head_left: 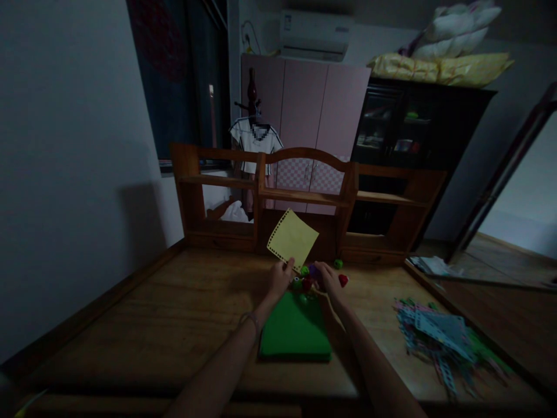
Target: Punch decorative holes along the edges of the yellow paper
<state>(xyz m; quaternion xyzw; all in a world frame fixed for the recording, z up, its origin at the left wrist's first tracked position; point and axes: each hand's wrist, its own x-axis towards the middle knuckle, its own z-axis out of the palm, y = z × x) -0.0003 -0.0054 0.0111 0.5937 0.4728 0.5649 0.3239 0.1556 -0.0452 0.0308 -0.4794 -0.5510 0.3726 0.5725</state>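
Observation:
My left hand [282, 278] pinches the lower edge of a yellow loose-leaf sheet [294, 237] with punched holes along its edges, held up and tilted above the desk. Just to the right, my right hand [327, 277] is closed around a small purple thing [313, 270], whose kind I cannot make out. Small green pieces [297, 283] and a red piece [307, 284] cluster between the two hands. Another red piece [343, 281] shows past my right fingers. Below the hands, a green stack of sheets or folder [296, 328] lies flat on the wooden desk [209, 290].
A pile of blue, pink and green cut strips [444, 334] covers the desk's right side. Near the wooden shelf [304, 200] at the back sits a round green piece [338, 263]. A white wall [78, 174] borders the desk on the left.

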